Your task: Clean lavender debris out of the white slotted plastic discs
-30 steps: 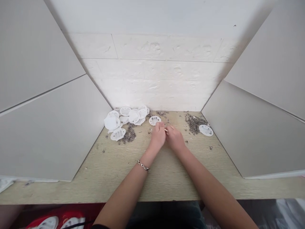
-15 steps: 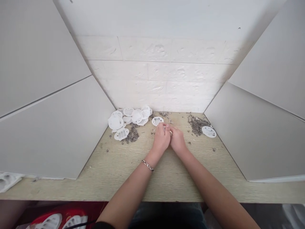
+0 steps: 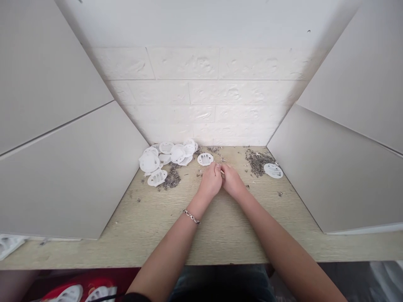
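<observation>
Touching right hand (image 3: 232,180), left hand (image 3: 211,180) curled inward.

Grey panels (image 3: 63,180) flank a wooden tabletop (image 3: 229,235) and white brick-patterned wall (image 3: 201,92).

Discs (image 3: 178,154) are gleaming white; bits (image 3: 258,162) are showing speckled grey; tabletop (image 3: 233,235) is showing pale yellowish wood grain; wall (image 3: 203,92) is carrying white brick pattern; side panels (image 3: 63,176) are looking light grey; bracelet (image 3: 191,216) is glinting silver; object below tabletop (image 3: 107,277) is showing red.
</observation>
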The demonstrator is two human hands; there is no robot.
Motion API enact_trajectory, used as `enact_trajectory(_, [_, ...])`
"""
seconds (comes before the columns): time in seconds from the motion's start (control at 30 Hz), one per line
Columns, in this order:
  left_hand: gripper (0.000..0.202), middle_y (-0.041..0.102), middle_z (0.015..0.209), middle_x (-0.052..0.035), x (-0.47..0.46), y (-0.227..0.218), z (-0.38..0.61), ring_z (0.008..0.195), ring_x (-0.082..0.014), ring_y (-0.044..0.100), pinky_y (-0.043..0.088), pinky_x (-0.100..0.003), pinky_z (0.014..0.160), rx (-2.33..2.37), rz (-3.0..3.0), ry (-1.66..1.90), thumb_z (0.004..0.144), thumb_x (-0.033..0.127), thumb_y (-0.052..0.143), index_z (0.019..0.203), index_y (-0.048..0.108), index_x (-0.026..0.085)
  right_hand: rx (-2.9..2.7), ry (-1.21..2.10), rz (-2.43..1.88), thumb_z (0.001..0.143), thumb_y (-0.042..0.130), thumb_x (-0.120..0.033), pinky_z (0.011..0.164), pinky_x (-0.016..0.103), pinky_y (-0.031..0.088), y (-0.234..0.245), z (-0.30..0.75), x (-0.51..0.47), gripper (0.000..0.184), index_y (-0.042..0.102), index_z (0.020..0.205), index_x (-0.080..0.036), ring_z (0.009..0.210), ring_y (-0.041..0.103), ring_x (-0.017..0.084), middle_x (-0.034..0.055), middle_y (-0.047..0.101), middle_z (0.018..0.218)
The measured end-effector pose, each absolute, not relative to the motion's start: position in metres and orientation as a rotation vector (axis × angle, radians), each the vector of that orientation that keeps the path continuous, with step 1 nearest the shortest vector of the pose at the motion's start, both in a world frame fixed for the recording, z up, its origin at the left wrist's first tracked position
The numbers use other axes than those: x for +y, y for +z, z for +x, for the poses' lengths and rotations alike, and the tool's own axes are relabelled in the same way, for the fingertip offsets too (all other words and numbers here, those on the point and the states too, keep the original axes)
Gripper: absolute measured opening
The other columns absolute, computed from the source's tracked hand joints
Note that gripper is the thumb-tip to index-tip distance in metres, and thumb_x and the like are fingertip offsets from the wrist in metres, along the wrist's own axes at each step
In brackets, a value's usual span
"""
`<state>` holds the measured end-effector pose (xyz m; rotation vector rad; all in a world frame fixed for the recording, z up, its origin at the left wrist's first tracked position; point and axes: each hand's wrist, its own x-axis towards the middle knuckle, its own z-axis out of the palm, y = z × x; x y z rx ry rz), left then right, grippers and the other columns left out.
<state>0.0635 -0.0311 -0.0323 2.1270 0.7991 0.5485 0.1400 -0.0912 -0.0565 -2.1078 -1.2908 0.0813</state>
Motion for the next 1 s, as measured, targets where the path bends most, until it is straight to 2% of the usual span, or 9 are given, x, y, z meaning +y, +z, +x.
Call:
enact_trajectory(0.17, [0.026,0.054,0.08,-0.0085,-0.029,-0.028,0.061,0.075,-0.0183,0.05,0.035,-0.03,0.067,0.921,2.246,0.488,0.085,0.027,0.021,0.08,0.044,0.017,-1.236,0.093,-2.199,0.081,0.038,-0.022,0.057,0.023,0.032,-0.048,0.139,-0.093,0.011,0.046,0.08,-0.015,0.067,0.046,0.013,0.0061,0.05,0.085])
enact_trajectory(0.27, [0.026,0.054,0.08,-0.01,-0.026,-0.027,0.06,0.076,-0.0197,0.051,0.035,-0.03,0.066,0.954,2.225,0.496,0.084,0.03,0.023,0.083,0.045,0.016,-1.189,0.02,-2.191,0.077,0.041,-0.019,0.059,0.023,0.032,-0.044,0.144,-0.095,0.012,0.047,0.086,-0.016,0.072,0.047,0.013,0.006,0.051,0.091])
enact_trajectory(0.43, [0.032,0.055,0.072,-0.0043,-0.017,-0.027,0.057,0.073,-0.016,0.052,0.037,-0.028,0.069,0.91,2.058,0.576,0.084,0.039,0.025,0.079,0.048,0.017,-1.177,-0.013,-2.271,0.077,0.043,-0.019,0.061,0.023,0.032,-0.045,0.156,-0.1,0.013,0.053,0.083,-0.016,0.076,0.049,0.015,0.0062,0.054,0.088])
enact_trajectory(0.57, [0.027,0.058,0.074,-0.0019,-0.008,-0.03,0.059,0.07,-0.0136,0.053,0.04,-0.026,0.07,0.928,1.838,0.574,0.079,0.035,0.038,0.092,0.052,0.018,-1.081,-0.026,-2.357,0.078,0.047,-0.026,0.059,0.023,0.029,-0.041,0.161,-0.104,0.014,0.056,0.079,-0.016,0.074,0.049,0.015,0.0072,0.056,0.089])
enact_trajectory(0.67, [0.03,0.06,0.091,-0.0035,-0.008,-0.024,0.06,0.08,-0.0131,0.055,0.041,-0.025,0.075,0.91,1.784,0.553,0.075,0.025,0.043,0.102,0.054,0.018,-0.976,-0.056,-2.221,0.076,0.05,-0.028,0.058,0.021,0.029,-0.034,0.161,-0.109,0.013,0.054,0.073,-0.015,0.067,0.047,0.013,0.0039,0.057,0.075])
enact_trajectory(0.77, [0.032,0.059,0.102,-0.0049,-0.013,-0.007,0.045,0.088,-0.0144,0.054,0.041,-0.026,0.082,0.887,1.815,0.575,0.075,0.026,0.044,0.102,0.058,0.017,-0.896,-0.013,-2.092,0.078,0.044,-0.041,0.053,0.02,0.027,-0.026,0.157,-0.118,0.03,0.053,0.067,-0.015,0.053,0.04,0.01,-0.0005,0.048,0.054])
enact_trajectory(0.87, [0.034,0.06,0.102,-0.0032,-0.014,0.012,-0.001,0.09,-0.0166,0.055,0.041,-0.028,0.084,0.994,1.99,0.583,0.073,0.035,0.047,0.102,0.059,0.021,-0.928,0.033,-2.095,0.081,0.033,-0.047,0.048,0.021,0.021,-0.017,0.151,-0.126,0.042,0.047,0.057,-0.015,0.045,0.03,0.009,-0.0022,0.036,0.044])
enact_trajectory(1.0, [0.038,0.062,0.095,-0.0014,-0.001,0.018,-0.09,0.083,-0.0188,0.057,0.044,-0.03,0.076,1.392,2.111,0.413,0.069,0.046,0.048,0.099,0.059,0.026,-1.043,-0.004,-2.142,0.08,0.036,-0.042,0.047,0.021,0.017,-0.007,0.142,-0.129,0.04,0.031,0.051,-0.015,0.045,0.025,0.007,-0.0023,0.033,0.044])
